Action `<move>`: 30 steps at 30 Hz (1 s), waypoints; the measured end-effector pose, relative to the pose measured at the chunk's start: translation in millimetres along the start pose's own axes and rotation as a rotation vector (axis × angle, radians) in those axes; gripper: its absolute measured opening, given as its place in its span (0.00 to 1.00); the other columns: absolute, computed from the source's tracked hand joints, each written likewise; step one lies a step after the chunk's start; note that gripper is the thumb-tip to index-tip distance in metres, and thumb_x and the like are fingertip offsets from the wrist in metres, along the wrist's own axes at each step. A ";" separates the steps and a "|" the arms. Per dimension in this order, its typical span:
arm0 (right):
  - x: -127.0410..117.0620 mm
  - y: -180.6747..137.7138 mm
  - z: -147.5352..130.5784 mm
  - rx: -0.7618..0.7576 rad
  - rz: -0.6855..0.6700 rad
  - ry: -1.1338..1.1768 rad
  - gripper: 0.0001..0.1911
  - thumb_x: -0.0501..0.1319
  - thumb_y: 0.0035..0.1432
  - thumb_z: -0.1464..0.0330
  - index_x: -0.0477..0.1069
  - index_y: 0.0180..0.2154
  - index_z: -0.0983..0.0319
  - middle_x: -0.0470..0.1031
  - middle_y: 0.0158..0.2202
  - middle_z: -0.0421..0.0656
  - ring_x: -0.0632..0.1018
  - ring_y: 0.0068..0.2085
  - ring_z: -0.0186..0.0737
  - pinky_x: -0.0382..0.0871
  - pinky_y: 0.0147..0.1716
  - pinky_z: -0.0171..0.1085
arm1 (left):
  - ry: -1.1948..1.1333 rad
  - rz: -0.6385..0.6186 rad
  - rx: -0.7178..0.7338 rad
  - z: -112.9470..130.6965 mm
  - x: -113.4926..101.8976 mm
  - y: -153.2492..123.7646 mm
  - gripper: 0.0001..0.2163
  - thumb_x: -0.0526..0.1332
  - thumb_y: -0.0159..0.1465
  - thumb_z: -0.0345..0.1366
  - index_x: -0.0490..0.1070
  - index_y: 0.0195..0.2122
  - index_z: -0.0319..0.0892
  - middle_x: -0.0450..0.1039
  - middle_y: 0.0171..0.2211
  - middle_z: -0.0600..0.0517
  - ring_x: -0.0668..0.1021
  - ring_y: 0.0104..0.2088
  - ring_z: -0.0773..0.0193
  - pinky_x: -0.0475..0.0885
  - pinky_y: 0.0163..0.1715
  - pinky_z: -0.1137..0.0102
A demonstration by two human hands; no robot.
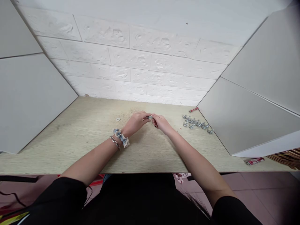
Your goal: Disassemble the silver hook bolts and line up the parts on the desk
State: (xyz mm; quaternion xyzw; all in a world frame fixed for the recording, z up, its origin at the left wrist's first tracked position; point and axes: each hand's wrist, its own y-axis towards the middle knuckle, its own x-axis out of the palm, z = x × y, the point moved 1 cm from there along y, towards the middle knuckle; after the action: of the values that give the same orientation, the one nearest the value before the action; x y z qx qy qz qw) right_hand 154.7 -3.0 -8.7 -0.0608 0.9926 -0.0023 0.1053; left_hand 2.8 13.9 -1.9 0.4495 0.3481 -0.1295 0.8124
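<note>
Over the middle of the table, a small silver bolt (150, 117) lies sideways between my two hands. My left hand (137, 121) pinches one end of it with thumb and fingers. Curled fingers of my right hand (160, 122) close on the other end, which they mostly hide; whether a nut or washer sits there is too small to tell. A loose flat washer (118, 119) rests on the table to the left of my left hand. On the right lies a group of several silver bolts (192, 121), which seem to have washers on them.
The pale wooden table (150, 153) ends at a white brick-pattern wall (140, 59). Grey-white panels stand at the left (35, 100) and right (248, 118). A red battery-like cylinder (193, 109) lies beyond the bolts, another (255, 161) near the front right, beside a woven brown item (286, 157).
</note>
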 end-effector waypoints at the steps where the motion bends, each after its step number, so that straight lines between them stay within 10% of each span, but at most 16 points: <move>1: 0.3 -0.3 -1.0 -0.005 -0.003 0.027 0.21 0.51 0.54 0.52 0.57 0.19 0.60 0.57 0.17 0.36 0.59 0.18 0.29 0.51 0.18 0.33 | 0.000 0.008 -0.003 -0.1 -0.5 0.1 0.09 0.61 0.59 0.33 0.74 0.41 0.42 0.73 0.29 0.52 0.73 0.29 0.68 0.67 0.32 0.73; 11: -0.2 1.7 -3.1 -0.082 0.016 0.161 0.14 0.53 0.39 0.70 0.56 0.34 0.58 0.63 0.26 0.33 0.58 0.20 0.27 0.49 0.17 0.29 | 0.014 0.081 0.003 -0.9 -0.5 0.9 0.09 0.60 0.60 0.37 0.74 0.39 0.41 0.71 0.26 0.53 0.72 0.27 0.69 0.66 0.29 0.74; 15: -3.6 3.9 0.8 -0.012 0.042 0.115 0.07 0.51 0.49 0.63 0.58 0.30 0.59 0.65 0.24 0.36 0.60 0.19 0.28 0.49 0.16 0.30 | 0.026 0.097 0.032 -0.9 -0.2 0.2 0.09 0.60 0.60 0.36 0.73 0.40 0.40 0.72 0.27 0.53 0.72 0.27 0.69 0.67 0.30 0.74; 22: -5.9 -2.2 -0.4 0.018 -0.032 -0.139 0.35 0.37 0.56 0.42 0.53 0.11 0.61 0.53 0.09 0.38 0.59 0.15 0.29 0.51 0.18 0.33 | 0.045 0.054 0.100 2.0 0.9 -0.5 0.08 0.60 0.60 0.33 0.72 0.40 0.38 0.73 0.29 0.50 0.74 0.30 0.68 0.68 0.32 0.73; 30: 1.0 -3.2 -7.0 0.083 -0.034 0.142 0.14 0.54 0.52 0.58 0.57 0.23 0.60 0.58 0.18 0.34 0.57 0.17 0.26 0.45 0.15 0.29 | 0.033 0.062 0.066 2.1 -0.5 -0.1 0.08 0.60 0.60 0.34 0.73 0.39 0.40 0.73 0.29 0.51 0.73 0.29 0.69 0.68 0.31 0.74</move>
State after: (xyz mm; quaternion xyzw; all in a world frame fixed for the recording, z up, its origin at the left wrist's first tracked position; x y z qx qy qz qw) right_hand 152.7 -6.4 -2.0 -0.0728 0.9954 -0.0494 0.0370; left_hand 3.3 12.1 -0.9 0.4889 0.3430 -0.1083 0.7947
